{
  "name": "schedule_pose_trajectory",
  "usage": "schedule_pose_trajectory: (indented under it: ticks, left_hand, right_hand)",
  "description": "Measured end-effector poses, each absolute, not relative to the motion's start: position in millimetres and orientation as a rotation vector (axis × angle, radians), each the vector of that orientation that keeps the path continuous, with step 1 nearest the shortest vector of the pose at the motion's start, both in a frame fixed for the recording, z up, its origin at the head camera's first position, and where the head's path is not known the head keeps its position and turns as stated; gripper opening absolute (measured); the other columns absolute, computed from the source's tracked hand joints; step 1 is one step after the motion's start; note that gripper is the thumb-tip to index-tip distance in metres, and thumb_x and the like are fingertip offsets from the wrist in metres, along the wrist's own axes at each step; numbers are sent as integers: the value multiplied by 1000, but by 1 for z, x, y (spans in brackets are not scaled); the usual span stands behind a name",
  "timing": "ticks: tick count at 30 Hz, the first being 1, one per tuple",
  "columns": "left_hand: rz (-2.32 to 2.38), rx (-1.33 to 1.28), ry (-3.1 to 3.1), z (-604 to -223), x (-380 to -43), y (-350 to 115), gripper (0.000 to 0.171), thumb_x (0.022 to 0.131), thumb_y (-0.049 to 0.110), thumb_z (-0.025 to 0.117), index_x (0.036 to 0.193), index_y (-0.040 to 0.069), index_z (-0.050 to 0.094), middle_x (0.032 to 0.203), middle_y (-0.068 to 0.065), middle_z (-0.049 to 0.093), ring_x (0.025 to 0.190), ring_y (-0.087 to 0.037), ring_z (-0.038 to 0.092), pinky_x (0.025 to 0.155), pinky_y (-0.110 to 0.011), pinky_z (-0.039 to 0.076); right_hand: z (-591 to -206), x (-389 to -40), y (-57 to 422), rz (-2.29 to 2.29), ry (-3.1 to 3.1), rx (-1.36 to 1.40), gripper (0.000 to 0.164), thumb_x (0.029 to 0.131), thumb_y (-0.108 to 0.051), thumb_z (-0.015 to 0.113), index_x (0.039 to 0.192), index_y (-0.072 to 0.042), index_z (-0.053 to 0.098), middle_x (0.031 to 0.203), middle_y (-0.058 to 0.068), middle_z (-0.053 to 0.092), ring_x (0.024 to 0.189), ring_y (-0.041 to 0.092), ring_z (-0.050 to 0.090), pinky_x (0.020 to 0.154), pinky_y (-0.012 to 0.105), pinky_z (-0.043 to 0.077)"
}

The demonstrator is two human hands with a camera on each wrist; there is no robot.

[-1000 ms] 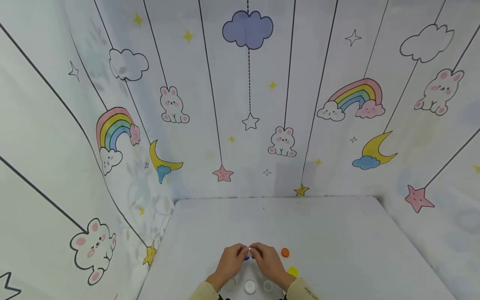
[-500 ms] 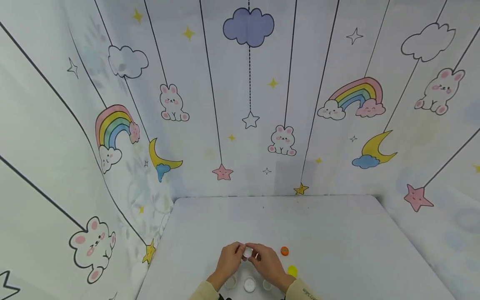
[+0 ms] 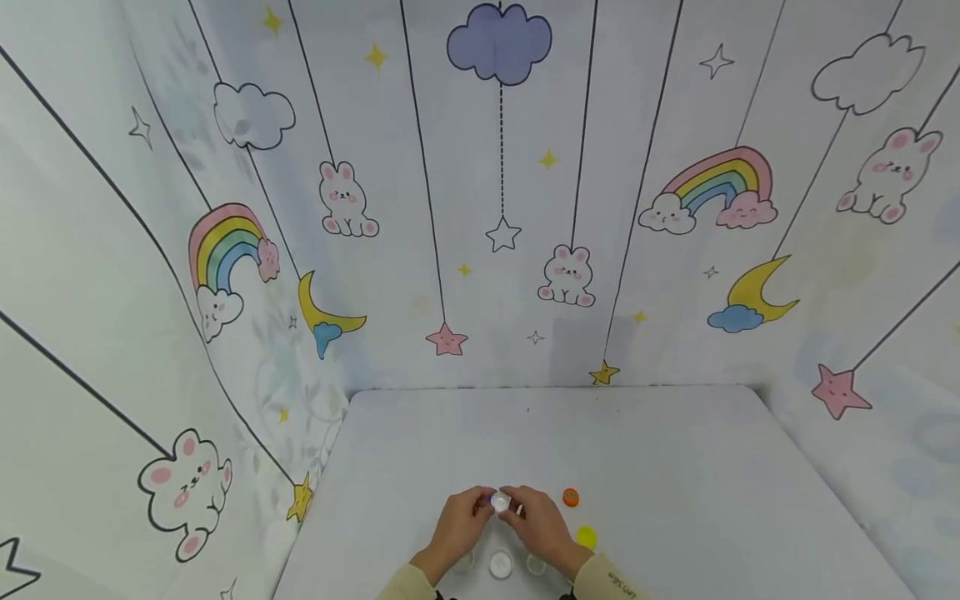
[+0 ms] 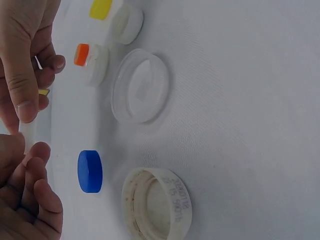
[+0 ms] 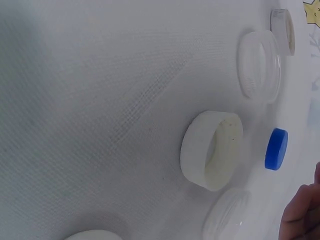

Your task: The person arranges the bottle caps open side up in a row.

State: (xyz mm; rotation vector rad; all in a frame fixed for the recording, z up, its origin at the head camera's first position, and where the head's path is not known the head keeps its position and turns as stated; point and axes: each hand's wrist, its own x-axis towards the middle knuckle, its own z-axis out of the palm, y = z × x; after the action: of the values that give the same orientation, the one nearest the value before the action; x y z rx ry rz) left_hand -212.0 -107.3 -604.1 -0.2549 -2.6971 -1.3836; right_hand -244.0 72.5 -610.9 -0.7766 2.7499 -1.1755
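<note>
Over the near middle of the table, my left hand (image 3: 462,527) and right hand (image 3: 538,529) meet at a small white plastic cap (image 3: 500,502). Fingertips of both hands pinch it from opposite sides, and its round face shows in the head view. In the left wrist view the white cap (image 4: 28,134) is mostly hidden between the upper, right hand (image 4: 25,65) and the lower, left hand (image 4: 27,195). A blue cap (image 4: 90,171) stands out on the table just below the hands. Only a few right-hand fingers (image 5: 302,210) enter the right wrist view.
Nearer me lie a white cap (image 3: 501,565), a clear shallow lid (image 4: 141,86) and a whitish cap with printing (image 4: 177,200). Right of the hands are an orange cap (image 3: 571,497) and a yellow cap (image 3: 587,537). A patterned cloth wall (image 3: 480,292) closes off the back.
The white cap has turned between my fingers, from nearly edge-on to its round face toward the head camera. Both hands stay at about the same spot; the head view has shifted slightly.
</note>
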Motion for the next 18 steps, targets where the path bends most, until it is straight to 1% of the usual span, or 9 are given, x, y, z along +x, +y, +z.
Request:
schedule_pose_trajectory:
  ticks: [3,9,13,18]
  left_hand:
    - [-1335,-277,-2738,-607,-211,-110,23,86,7,72,108,6,69,79,11,60,64,1,48,57,-19,43]
    - [-1251,-300,-2790,-610,-210,-112,22,83,8,75,104,6,68,77,12,58,64,1,47,56,-19,42]
    - [-1213,-281,-2835,-613,-210,-112,18,83,9,75,100,9,68,76,13,57,64,1,47,57,-19,42]
    - [-1137,-249,-2887,-618,-209,-113,19,82,11,76,100,9,68,75,15,58,63,2,48,58,-20,42]
  right_hand:
    - [-613,-245,72,-1123,2746,-791,39,87,-20,74,122,-6,67,78,-16,57,64,-1,48,59,19,44]
    - [-618,-244,70,-1096,2738,-813,39,84,-17,76,121,-6,66,77,-16,60,62,-2,48,58,20,44]
    - [-621,-244,67,-1051,2753,-779,38,84,-17,77,119,-9,67,75,-17,59,62,-1,47,58,20,43]
    - [-622,-243,62,-956,2765,-719,39,83,-18,77,120,-11,68,75,-19,57,64,1,47,62,22,44]
